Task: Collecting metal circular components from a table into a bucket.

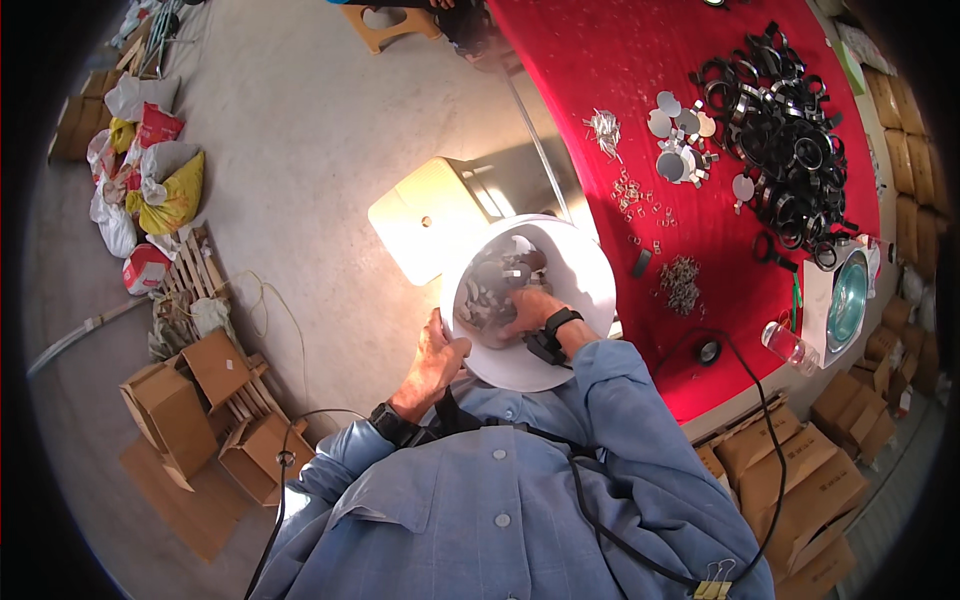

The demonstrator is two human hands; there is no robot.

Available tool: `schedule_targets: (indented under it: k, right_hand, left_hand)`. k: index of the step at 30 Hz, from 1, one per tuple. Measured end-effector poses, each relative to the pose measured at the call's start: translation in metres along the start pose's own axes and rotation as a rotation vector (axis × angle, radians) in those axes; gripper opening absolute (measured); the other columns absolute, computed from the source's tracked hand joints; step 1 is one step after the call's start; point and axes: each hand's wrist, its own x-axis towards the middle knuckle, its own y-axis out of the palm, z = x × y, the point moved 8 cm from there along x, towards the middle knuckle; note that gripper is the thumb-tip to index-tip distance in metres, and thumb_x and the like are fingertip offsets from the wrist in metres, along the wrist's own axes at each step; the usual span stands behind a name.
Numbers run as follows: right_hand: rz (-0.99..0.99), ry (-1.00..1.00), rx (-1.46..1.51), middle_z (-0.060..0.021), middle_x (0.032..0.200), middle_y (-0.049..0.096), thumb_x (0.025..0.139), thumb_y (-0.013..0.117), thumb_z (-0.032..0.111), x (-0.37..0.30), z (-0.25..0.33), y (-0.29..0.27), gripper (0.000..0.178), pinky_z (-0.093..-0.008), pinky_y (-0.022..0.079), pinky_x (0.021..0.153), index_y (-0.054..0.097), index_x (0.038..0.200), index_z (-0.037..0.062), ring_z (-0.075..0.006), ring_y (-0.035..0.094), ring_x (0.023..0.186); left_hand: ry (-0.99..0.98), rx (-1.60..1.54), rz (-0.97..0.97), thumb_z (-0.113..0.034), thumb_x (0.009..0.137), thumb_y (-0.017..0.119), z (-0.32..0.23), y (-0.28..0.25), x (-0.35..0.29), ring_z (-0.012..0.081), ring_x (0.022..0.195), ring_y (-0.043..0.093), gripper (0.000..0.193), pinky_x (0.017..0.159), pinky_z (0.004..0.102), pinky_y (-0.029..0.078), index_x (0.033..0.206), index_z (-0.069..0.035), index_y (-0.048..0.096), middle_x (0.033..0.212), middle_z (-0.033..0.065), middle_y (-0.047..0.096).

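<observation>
A white round bucket (583, 275) is tilted in front of my body, its mouth facing up at me. My left hand (437, 358) grips its rim at the left, with fingers on the outer side. Inside, a heap of small grey and dark metal pieces (487, 275) lies against the left wall. My right hand (530, 312) reaches in over the right rim, fingers down among these pieces. Its fingertips blur into the heap, so whether it holds one is hidden. Both wrists wear black straps.
A red-covered table (640, 340) on the right carries black ring clamps (800, 150), round discs (672, 165), small metal parts (680, 285) and a clear jar (790, 347). Beyond the bucket stands a yellow stool (425, 220). Cardboard boxes (170, 420) and sacks (165, 195) lie left. Black cables cross my shirt.
</observation>
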Motion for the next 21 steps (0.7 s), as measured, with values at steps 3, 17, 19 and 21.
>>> schedule_targets:
  k: [3,17,19,21]
  right_hand:
    - [0.093,0.048,-0.036,-0.0233,0.111,0.068,0.061,0.086,0.046,-0.007,0.009,0.002,0.082,-0.0418,0.051,0.094,0.060,0.122,-0.0032,-0.0381,0.065,0.106]
    - [0.004,-0.111,-0.031,-0.0243,0.110,0.067,0.059,0.085,0.021,-0.002,0.004,0.003,0.072,-0.0455,0.053,0.090,0.055,0.120,0.0002,-0.0405,0.065,0.103]
    - [-0.072,-0.036,-0.134,-0.0226,0.105,0.068,0.063,0.080,0.016,0.001,-0.002,-0.004,0.059,-0.0459,0.054,0.085,0.057,0.115,0.0010,-0.0396,0.066,0.098]
    - [-0.143,-0.072,-0.139,-0.0215,0.102,0.068,0.065,0.077,0.016,0.002,-0.001,-0.012,0.053,-0.0457,0.054,0.083,0.058,0.113,0.0022,-0.0390,0.067,0.095]
  left_hand:
    - [0.025,0.153,0.030,-0.002,0.074,0.058,-0.005,-0.002,0.001,0.0179,0.084,0.057,0.041,0.072,0.0333,0.050,0.113,0.007,0.051,0.094,0.0124,0.059]
    - [0.058,0.035,0.016,-0.002,0.073,0.057,-0.008,0.001,0.002,0.0190,0.085,0.056,0.044,0.074,0.0336,0.050,0.116,0.007,0.051,0.094,0.0125,0.059]
    - [0.055,0.055,0.009,-0.002,0.073,0.057,-0.009,0.001,0.004,0.0185,0.085,0.056,0.045,0.074,0.0338,0.050,0.117,0.006,0.051,0.093,0.0118,0.059]
    - [0.058,0.094,0.005,-0.004,0.075,0.057,-0.004,0.002,0.009,0.0177,0.085,0.055,0.045,0.074,0.0337,0.050,0.119,0.005,0.051,0.092,0.0110,0.059]
